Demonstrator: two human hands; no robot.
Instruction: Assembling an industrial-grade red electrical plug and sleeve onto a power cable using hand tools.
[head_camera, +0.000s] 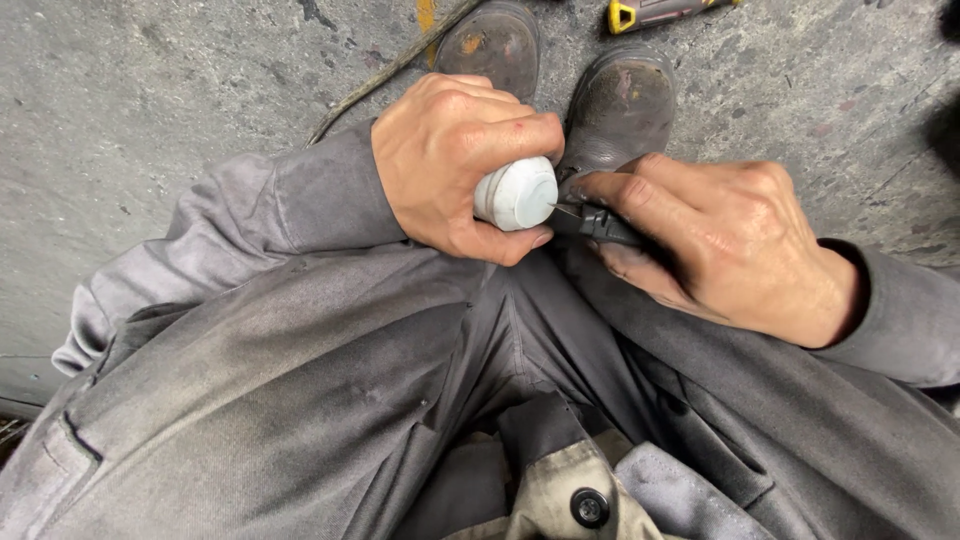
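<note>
Over my lap, above the concrete floor (150, 90), my left hand (455, 160) clamps the white cap (516, 194) steady while my right hand (720, 245) pinches black pliers (600, 225), tip at its face; 2 boots (620, 105) beyond.

Pale blue-white cap (516, 194), black tool (603, 224), grey overalls (300, 350), yellow-tipped tool (650, 12)

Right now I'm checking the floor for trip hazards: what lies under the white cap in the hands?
Below the white cap, held in the left hand, are two worn boots on concrete floor. The hands and cap cover the floor directly beneath.
</note>
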